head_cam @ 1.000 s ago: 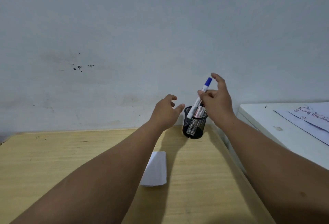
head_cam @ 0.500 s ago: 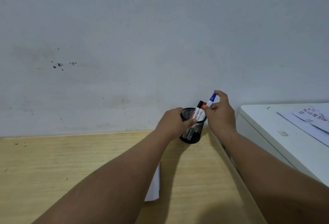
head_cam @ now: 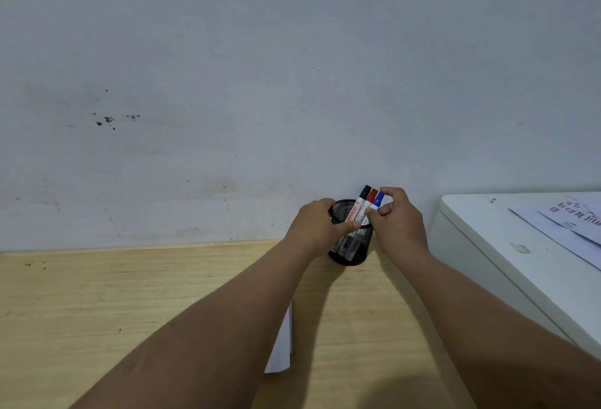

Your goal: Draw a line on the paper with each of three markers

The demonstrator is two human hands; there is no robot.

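Where the two bare forearms reach forward over the wooden desk (head_cam: 97, 311), a white sheet of paper (head_cam: 282, 343) lies flat beneath the left arm, mostly hidden by it. Farther out, the left hand (head_cam: 317, 225) curls around the near rim of a black mesh pen cup (head_cam: 349, 251) that stands on the desk close to the wall, thumb pressed against the mesh. Just beside it, the right hand (head_cam: 398, 223) pinches the blue-capped marker (head_cam: 377, 200) between thumb and fingers. That marker leans in the cup alongside a red-capped marker (head_cam: 371, 195) and a black-capped marker (head_cam: 362, 202), all three tilted rightward. To the right stands a white cabinet (head_cam: 507, 246) carrying printed sheets (head_cam: 566, 223). Behind everything rises a scuffed grey wall (head_cam: 292, 67).
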